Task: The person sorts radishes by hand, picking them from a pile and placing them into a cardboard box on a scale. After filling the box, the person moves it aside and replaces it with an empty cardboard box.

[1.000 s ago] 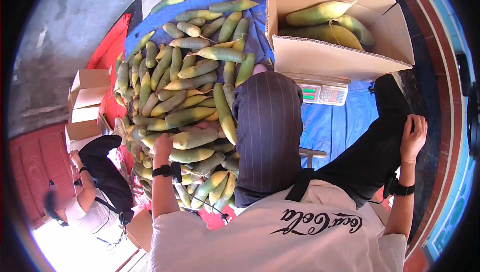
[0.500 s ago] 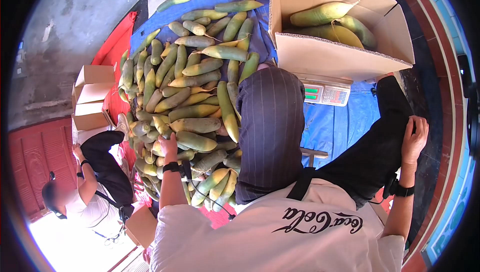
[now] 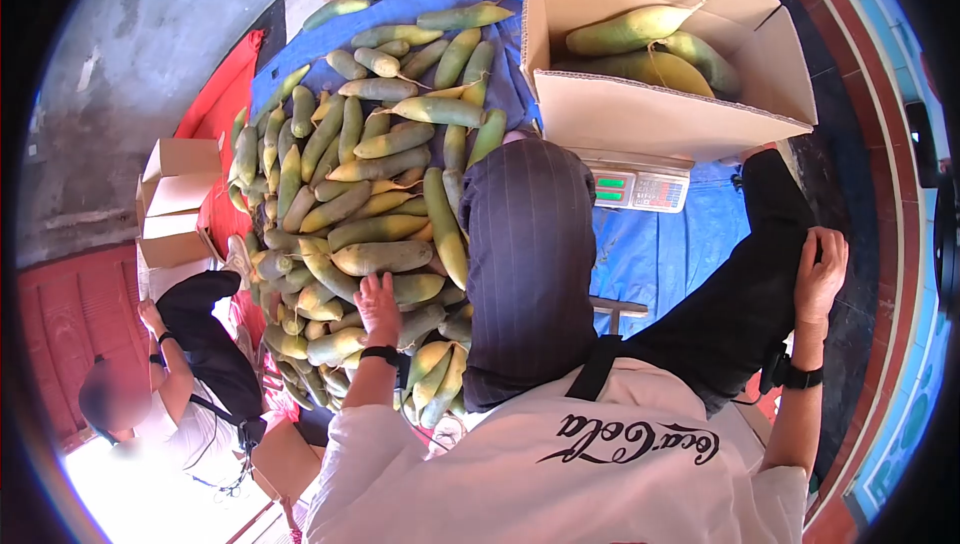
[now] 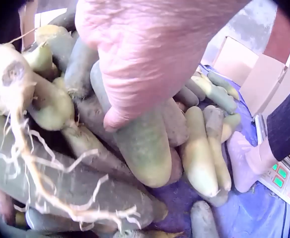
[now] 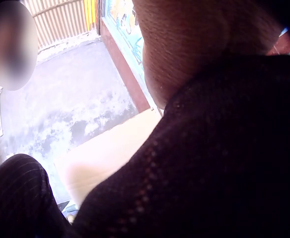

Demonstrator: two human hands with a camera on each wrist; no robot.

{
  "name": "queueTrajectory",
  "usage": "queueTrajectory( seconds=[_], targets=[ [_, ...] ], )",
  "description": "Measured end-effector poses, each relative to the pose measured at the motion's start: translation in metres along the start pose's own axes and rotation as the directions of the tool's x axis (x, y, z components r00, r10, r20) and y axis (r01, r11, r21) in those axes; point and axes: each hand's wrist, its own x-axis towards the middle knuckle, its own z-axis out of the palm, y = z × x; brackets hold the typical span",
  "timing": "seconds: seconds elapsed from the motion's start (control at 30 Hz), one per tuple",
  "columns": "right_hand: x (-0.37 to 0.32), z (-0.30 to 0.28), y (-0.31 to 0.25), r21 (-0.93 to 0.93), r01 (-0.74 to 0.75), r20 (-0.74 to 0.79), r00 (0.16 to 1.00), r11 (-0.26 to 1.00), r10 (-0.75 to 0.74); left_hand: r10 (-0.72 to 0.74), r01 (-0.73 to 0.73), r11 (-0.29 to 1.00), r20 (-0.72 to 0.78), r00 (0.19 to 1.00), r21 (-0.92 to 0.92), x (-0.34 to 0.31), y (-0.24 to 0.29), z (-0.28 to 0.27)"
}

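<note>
The left hand [image 3: 379, 312] lies palm down on the heap of green radishes [image 3: 382, 258], its fingers spread. In the left wrist view this hand [image 4: 140, 54] covers the upper part of a thick green radish [image 4: 146, 151], with one fingertip against its side; the other fingers are hidden. Beside it lies a pale radish end [image 4: 10, 79] with branching roots. The right hand [image 3: 821, 272] rests on the dark-trousered knee with loosely bent fingers, holding nothing. In the right wrist view only part of that hand [image 5: 199, 44] shows above dark cloth.
An open carton [image 3: 680, 124] with several large radishes stands on a scale [image 3: 640, 187] at the upper right. Blue sheeting [image 3: 650, 254] lies below. Another person [image 3: 185, 384] sits at the left near cartons [image 3: 180, 179]. The seated person's knee [image 3: 525, 274] borders the heap.
The left hand has moved right across the heap, its fingers now spread. A radish near its earlier place lies at a different angle. The right hand stays on the knee.
</note>
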Motion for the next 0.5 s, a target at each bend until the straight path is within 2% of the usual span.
queueTrajectory(
  seconds=[0.07, 0.1, 0.17, 0.2, 0.27, 0.33, 0.37, 0.43, 0.47, 0.5],
  targets=[
    [0.003, -0.003, -0.005, 0.005, -0.017, 0.007, 1.0, 1.0, 0.017, -0.005, 0.007, 1.0, 0.174, 0.985, -0.012, 0.013, -0.005, -0.013],
    [0.005, -0.006, -0.011, 0.028, -0.03, 0.003, 1.0, 0.999, 0.03, 0.058, -0.064, 0.996, 0.107, 0.993, 0.057, 0.016, -0.006, -0.015],
    [0.005, -0.005, -0.007, 0.031, -0.026, -0.026, 0.999, 0.999, 0.027, 0.065, -0.108, 0.989, 0.363, 0.93, 0.098, 0.027, -0.002, -0.044],
    [0.003, -0.003, -0.005, 0.045, -0.001, -0.032, 0.999, 0.999, 0.003, 0.072, -0.132, 0.987, 0.482, 0.873, 0.091, 0.026, 0.001, -0.062],
    [0.002, -0.001, -0.004, 0.088, 0.0, -0.088, 0.996, 0.996, 0.008, 0.028, -0.074, 0.995, 0.509, 0.86, 0.07, 0.017, 0.0, -0.046],
    [0.002, -0.002, -0.006, 0.1, -0.007, -0.107, 0.994, 0.995, 0.018, -0.001, 0.026, 0.999, 0.643, 0.766, -0.029, 0.009, 0.0, -0.022],
    [0.002, -0.003, -0.006, 0.095, -0.021, -0.113, 0.993, 0.995, 0.032, 0.006, 0.013, 1.0, 0.635, 0.773, -0.025, 0.002, 0.001, -0.012],
    [0.003, -0.005, -0.006, 0.111, -0.024, -0.108, 0.993, 0.994, 0.037, -0.076, 0.172, 0.975, 0.516, 0.853, -0.141, -0.011, 0.004, 0.001],
    [0.002, -0.004, -0.005, 0.112, -0.03, -0.113, 0.993, 0.993, 0.042, -0.076, 0.169, 0.976, 0.511, 0.856, -0.139, -0.013, 0.005, -0.002],
    [0.002, -0.004, -0.003, 0.122, -0.027, -0.115, 0.992, 0.992, 0.041, -0.084, 0.27, 0.925, 0.546, 0.834, -0.269, -0.015, 0.005, -0.006]
  ],
)
